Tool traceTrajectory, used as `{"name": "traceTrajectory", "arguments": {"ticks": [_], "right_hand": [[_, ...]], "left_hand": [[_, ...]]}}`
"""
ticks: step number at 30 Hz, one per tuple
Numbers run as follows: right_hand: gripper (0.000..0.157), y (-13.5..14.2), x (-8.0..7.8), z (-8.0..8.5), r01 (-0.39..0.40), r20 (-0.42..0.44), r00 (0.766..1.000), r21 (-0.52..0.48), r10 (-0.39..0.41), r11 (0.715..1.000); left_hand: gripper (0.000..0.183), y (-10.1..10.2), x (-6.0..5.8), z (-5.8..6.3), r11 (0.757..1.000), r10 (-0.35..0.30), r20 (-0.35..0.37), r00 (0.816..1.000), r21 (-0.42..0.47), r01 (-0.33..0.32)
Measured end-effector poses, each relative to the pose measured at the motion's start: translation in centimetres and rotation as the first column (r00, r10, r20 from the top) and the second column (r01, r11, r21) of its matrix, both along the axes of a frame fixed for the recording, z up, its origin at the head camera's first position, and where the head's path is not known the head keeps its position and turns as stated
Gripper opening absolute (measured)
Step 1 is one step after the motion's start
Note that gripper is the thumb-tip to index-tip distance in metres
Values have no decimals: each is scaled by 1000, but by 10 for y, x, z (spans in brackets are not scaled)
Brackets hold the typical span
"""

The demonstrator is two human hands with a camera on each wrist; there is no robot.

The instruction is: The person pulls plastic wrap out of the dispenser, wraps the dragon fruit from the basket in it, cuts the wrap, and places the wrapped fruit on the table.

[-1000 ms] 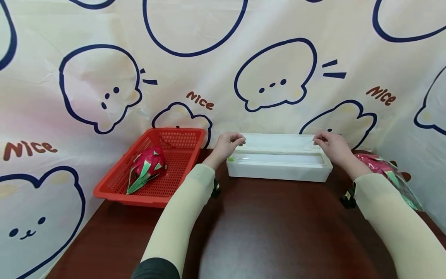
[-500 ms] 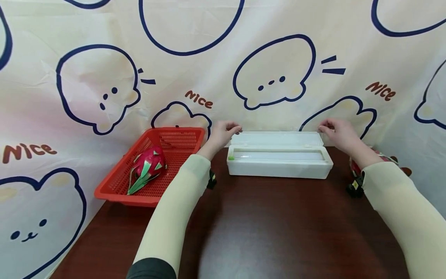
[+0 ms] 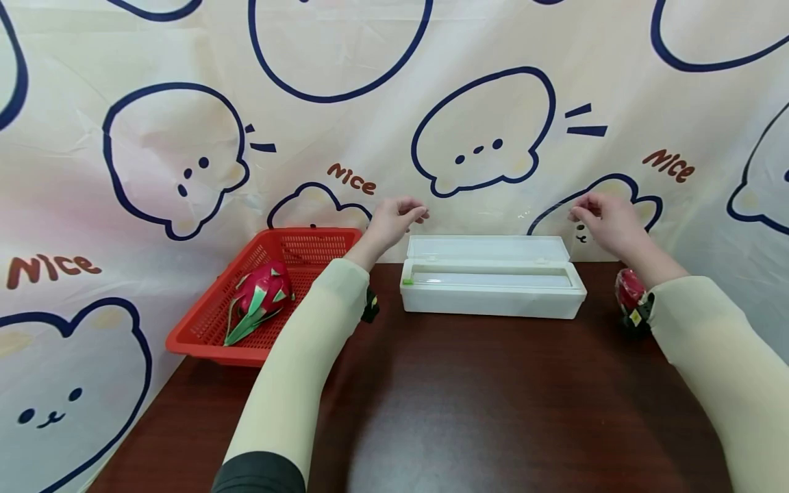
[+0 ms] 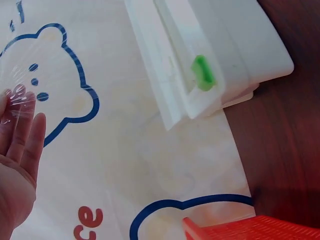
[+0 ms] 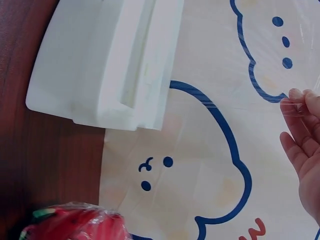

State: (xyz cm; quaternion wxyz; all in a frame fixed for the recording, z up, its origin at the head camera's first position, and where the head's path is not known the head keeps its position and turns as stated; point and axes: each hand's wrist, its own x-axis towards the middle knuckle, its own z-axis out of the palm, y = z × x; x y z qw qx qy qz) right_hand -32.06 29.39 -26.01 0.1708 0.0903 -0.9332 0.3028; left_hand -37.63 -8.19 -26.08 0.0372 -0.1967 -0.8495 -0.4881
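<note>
A sheet of clear cling film (image 5: 250, 104) is stretched between my hands, hard to make out against the pale backdrop. My left hand (image 3: 392, 222) pinches one corner of it, above and left of the white cling film dispenser (image 3: 493, 302). Up on the right, my right hand (image 3: 609, 220) pinches the other corner between thumb and fingers. The dispenser's lid (image 3: 487, 248) stands raised at the back, and a green piece (image 4: 203, 73) shows at its left end. How far the film runs down toward the dispenser is hard to tell.
At the left a red basket (image 3: 246, 355) holds a dragon fruit (image 3: 266, 289). A film-wrapped red and green fruit (image 5: 80, 225) lies right of the dispenser, partly behind my right wrist. A printed backdrop (image 3: 481, 41) rises behind the dark brown table (image 3: 468, 397).
Both hands have risen from beside the dispenser to above it, pulling the film up. My right hand has also moved slightly outward to the right. The dispenser stays in place.
</note>
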Motion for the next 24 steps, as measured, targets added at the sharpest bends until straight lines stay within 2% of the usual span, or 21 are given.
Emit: {"name": "traceTrajectory", "arguments": {"ticks": [6,12,15,24], "right_hand": [[27,-1,4,12,10,-24,1000,-1,-10,1000],[32,-3,7,25,24,-9,1000,-17,-25,1000],[33,-3,8,32,25,-21,999,-21,-25,999],[32,-1,9,53,32,-68,997,-34,-34,999]], "left_hand": [[20,-3,0,10,998,-12,-3,1000,60,12],[21,-4,1,23,999,8,-79,997,51,-4],[21,-3,0,32,999,6,-99,995,44,-2],[22,-2,4,62,999,21,-91,996,31,-18]]}}
